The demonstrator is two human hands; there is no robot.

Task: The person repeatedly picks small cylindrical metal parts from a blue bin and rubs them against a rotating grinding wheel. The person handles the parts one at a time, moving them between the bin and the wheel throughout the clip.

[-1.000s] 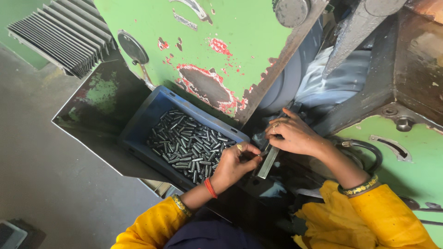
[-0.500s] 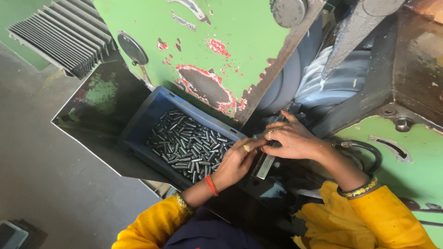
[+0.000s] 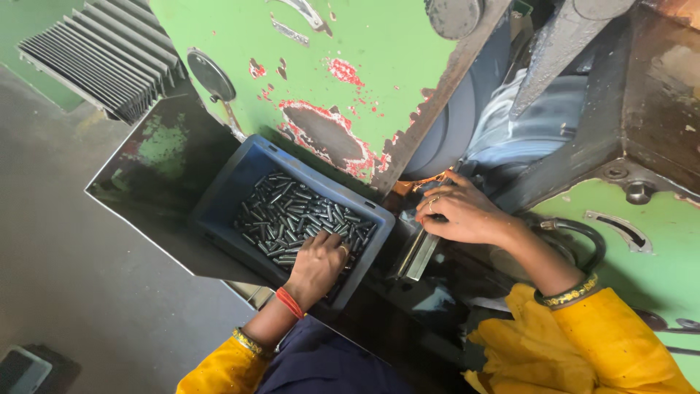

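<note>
The left hand (image 3: 315, 264) has moved from the metal guide rail (image 3: 417, 254) into the blue crate (image 3: 232, 191), its grip closing on steel pins (image 3: 292, 213); the right hand (image 3: 461, 213) rests at the rail's top, grip loosely curled.

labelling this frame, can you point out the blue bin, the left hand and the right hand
blue bin (image 3: 232, 191): head view, bare left wall.
left hand (image 3: 317, 264): head view, back of the hand, over the metal pins.
right hand (image 3: 461, 213): head view, back of the hand.

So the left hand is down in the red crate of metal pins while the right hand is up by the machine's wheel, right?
Not quite: the crate is blue, not red, as the head view shows. The rest holds: the left hand is down among the metal pins, and the right hand is up by the machine's wheel.
</note>
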